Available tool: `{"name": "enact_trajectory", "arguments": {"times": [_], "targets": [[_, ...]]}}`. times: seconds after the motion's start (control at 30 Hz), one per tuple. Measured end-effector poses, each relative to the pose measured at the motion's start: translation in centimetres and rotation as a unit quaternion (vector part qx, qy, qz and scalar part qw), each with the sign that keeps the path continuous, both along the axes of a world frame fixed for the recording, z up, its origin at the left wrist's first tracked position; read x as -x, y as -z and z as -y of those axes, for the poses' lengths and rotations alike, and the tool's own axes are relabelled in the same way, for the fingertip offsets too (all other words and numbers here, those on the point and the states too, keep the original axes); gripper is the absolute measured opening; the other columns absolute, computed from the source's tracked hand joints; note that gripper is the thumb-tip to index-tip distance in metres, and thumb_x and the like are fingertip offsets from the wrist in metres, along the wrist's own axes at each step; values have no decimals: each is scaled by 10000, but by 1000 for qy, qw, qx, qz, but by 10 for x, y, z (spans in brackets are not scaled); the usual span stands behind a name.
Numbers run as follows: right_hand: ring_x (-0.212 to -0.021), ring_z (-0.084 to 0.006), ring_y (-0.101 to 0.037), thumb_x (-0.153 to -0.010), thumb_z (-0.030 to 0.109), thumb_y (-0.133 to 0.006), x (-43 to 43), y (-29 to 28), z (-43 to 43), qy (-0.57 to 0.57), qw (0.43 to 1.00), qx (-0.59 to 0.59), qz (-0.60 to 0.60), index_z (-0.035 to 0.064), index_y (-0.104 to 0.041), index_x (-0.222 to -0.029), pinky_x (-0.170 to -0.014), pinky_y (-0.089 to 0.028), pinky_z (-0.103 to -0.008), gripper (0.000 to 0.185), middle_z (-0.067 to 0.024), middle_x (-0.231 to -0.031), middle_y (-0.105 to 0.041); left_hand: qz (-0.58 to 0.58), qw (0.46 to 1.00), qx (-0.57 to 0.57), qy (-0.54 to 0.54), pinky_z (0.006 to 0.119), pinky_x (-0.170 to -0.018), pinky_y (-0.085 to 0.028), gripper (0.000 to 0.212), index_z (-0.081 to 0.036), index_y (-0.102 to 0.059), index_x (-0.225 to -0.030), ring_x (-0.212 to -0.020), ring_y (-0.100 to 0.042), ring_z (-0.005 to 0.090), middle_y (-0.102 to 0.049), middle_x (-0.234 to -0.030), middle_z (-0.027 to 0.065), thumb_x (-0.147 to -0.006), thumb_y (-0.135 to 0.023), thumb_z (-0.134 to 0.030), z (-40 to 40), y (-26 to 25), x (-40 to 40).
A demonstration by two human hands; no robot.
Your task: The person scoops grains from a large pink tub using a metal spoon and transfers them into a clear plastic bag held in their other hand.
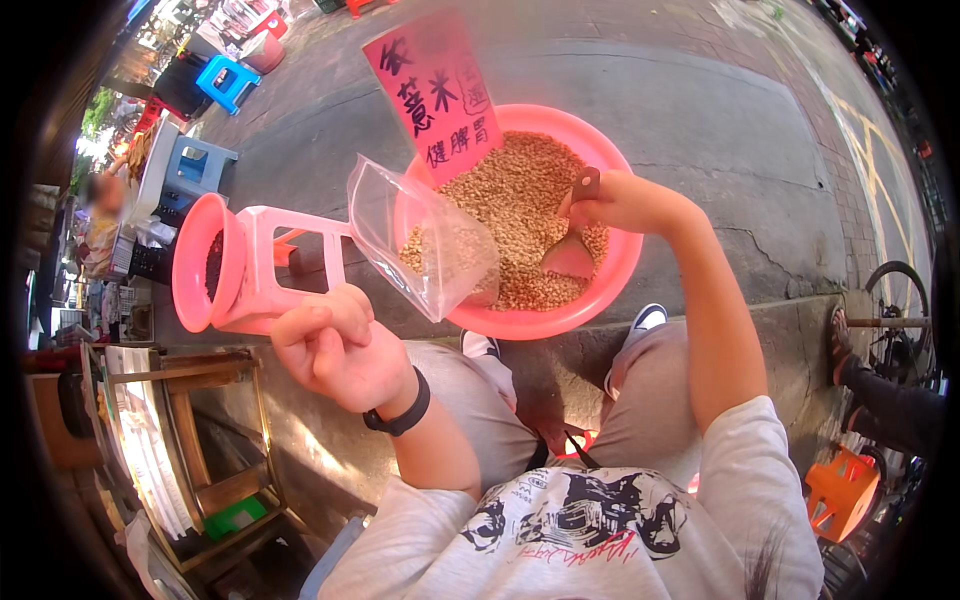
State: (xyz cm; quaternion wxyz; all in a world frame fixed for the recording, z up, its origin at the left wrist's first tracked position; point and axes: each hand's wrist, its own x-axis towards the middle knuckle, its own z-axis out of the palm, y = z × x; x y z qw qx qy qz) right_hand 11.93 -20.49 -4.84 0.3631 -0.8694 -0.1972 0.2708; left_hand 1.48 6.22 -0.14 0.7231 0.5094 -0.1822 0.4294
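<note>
My right hand [622,202] grips the brown handle of a scoop [570,257], whose blade rests in tan grain [517,180]. The grain fills a round pink plastic basin [525,328] before my knees. A clear plastic bag [397,217], its mouth spread, leans on the basin's left side with some grain in its lower part. Beside the bag, my left hand [345,349] is raised palm up, fingers curled in, with nothing visible in them. A black band circles that wrist. A pink handwritten sign [442,112] stands upright at the basin's back left.
Left of the basin, a pink stool [259,225] bears a smaller pink bowl [202,300] of dark grain. Wooden frames [225,420] stand at lower left. Blue stools [225,81] and a person [105,210] are farther off. An orange stool [840,491] and a bicycle [900,300] are at right.
</note>
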Motion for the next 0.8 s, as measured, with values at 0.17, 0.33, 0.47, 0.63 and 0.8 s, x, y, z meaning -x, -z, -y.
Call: {"name": "enact_trajectory", "arguments": {"times": [0.17,0.33,0.47,0.63,0.8], "targets": [[-794,-175,-575,-806,109,-483,-5,4,-1,33,993,-72,92,12,-594,-921,-735,-442,-296,187,-96,-819,-611,14,993,-5,117,272,-436,-250,231,-16,-461,-814,-412,-276,106,-387,-523,30,-763,-488,-240,11,-6,10],[-739,-162,-581,-835,130,-477,-13,15,2,142,978,-74,137,-3,-584,-898,-704,-454,-297,182,-94,-798,-613,-26,911,-62,406,276,-487,-348,276,10,-526,-729,-485,-440,159,-500,-585,76,-759,-517,-264,23,-3,13],[-672,-154,-586,-847,158,-475,-28,33,14,247,948,-160,123,-31,-573,-880,-644,-473,-276,215,-84,-772,-615,-261,861,-227,373,269,-546,-399,189,29,-555,-786,-585,-509,163,-541,-660,83,-807,-470,-138,46,2,10],[-643,-149,-597,-857,192,-479,-34,36,36,371,902,-172,136,-30,-539,-850,-573,-491,-264,230,-88,-737,-608,-396,776,-387,303,296,-617,-431,197,21,-535,-855,-646,-539,187,-569,-738,82,-831,-475,-166,72,37,-5],[-653,-156,-610,-856,219,-495,-37,50,56,405,884,-224,65,-20,-535,-858,-544,-501,-258,242,-90,-746,-606,-522,616,-568,163,439,-737,-423,316,35,-542,-844,-829,-545,384,-571,-861,244,-806,-432,-259,69,86,-27]]}}
